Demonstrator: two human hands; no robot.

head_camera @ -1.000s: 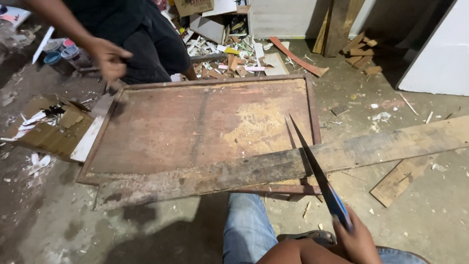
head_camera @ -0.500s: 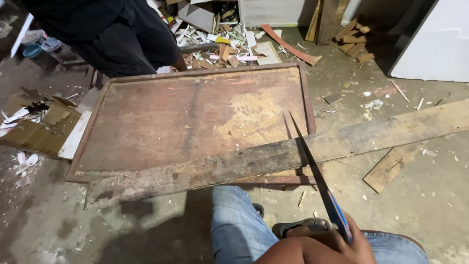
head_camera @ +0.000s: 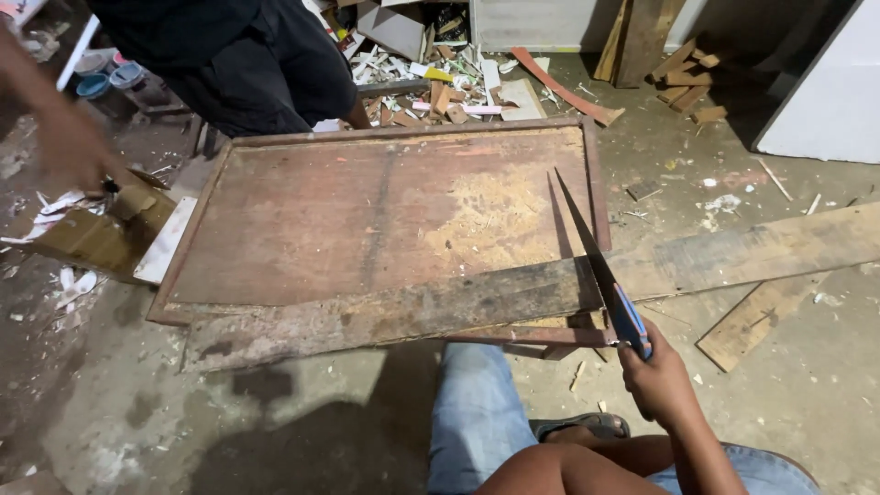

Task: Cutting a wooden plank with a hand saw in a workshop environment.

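Far to the left of the sawing hand, another person's hand (head_camera: 64,147) hangs blurred over a cardboard box (head_camera: 96,234); whether it grips anything I cannot tell. That person stands in dark clothes at the far edge of one low wooden table (head_camera: 367,220), a rimmed, worn top. One long plank (head_camera: 513,293) lies across the table's near edge, jutting past it to the right, so the overhang hangs free for the cut. My knee (head_camera: 477,412) in blue denim sits just left of the hand, under the table edge. The right hand (head_camera: 655,376) is closed tight round the blue handle of one handsaw (head_camera: 596,261), its blade angled up and away, teeth crossing the plank. My left hand is out of view. A short offcut (head_camera: 756,321) lies right of the hand.
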